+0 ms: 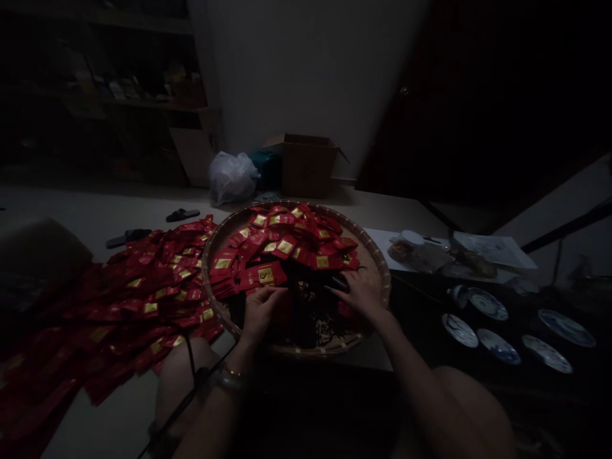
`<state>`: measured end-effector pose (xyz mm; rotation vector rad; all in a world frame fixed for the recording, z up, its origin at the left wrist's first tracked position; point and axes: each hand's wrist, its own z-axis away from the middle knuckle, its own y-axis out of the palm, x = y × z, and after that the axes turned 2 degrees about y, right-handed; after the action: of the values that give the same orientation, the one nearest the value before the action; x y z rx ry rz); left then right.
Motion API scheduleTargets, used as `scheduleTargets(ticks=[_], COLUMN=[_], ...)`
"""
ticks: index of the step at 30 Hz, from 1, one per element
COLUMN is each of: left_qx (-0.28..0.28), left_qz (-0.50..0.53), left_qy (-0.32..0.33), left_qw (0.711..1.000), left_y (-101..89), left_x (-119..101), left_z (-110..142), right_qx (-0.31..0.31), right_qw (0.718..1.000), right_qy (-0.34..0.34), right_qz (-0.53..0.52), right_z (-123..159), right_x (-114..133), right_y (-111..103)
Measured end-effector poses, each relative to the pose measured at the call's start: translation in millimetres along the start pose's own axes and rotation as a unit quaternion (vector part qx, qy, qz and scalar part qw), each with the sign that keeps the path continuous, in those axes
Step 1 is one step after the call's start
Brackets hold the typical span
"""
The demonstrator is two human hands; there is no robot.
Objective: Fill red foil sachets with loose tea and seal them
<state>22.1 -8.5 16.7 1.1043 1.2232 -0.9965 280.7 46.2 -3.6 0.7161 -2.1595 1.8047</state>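
A round woven bamboo tray [380, 255] stands in front of me, heaped with red packets [287, 245] bearing gold squares. Dark, loose pieces resembling tea leaves [322, 328] lie in its near part. My left hand [259, 310] is over the tray's near left, thumb and finger pinched on the top of a dim red packet [282, 310]. On the right side of the tray, my right hand [361, 292] is curled around a slim dark tool [338, 282] with a shiny edge. Its exact kind is too dark to tell.
Many more red packets [153, 293] cover the floor at left, near dark slippers [182, 215]. Patterned dishes [500, 346] and a clear bag [421, 254] sit at right. Behind are a white plastic bag [233, 177] and a cardboard box [308, 166]. A black cable [189, 357] crosses my left side.
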Motion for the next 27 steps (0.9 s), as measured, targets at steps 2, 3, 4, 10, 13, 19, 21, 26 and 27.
scheduleTargets(ticks=[2,3,4,10,13,19,21,26,27], left_qx=[-0.001,0.002,0.006,0.010,0.010,-0.029,-0.127,-0.291,-0.309], left_qz=[-0.001,0.001,0.002,-0.008,-0.013,0.091,0.131,0.136,0.132], left_qy=[0.017,0.022,0.025,0.039,0.040,-0.012,0.004,0.071,0.071], left_qw=[1.000,1.000,1.000,0.999,0.999,0.995,0.983,0.944,0.939], left_y=[0.8,0.9,0.7,-0.8,1.3,0.1,-4.1,-12.4,-13.1], left_x=[-1,-1,-2,-1,-1,7,11,18,19], left_z=[1,1,2,2,3,-4,-7,-14,-15], right_qx=[-0.015,0.002,0.016,0.010,0.026,0.042,-0.022,-0.072,-0.026], right_qw=[0.995,0.987,0.977,0.939,0.931,0.928,0.908,0.857,0.874], right_qy=[-0.041,-0.065,-0.079,-0.003,-0.010,0.031,0.070,0.161,0.183], right_qz=[-0.087,-0.147,-0.198,-0.345,-0.363,-0.370,-0.413,-0.483,-0.449], right_z=[5,7,10,15,16,-17,-49,-118,-122], right_x=[38,58,76,123,119,101,89,68,69], right_y=[6,10,16,39,37,21,10,11,21])
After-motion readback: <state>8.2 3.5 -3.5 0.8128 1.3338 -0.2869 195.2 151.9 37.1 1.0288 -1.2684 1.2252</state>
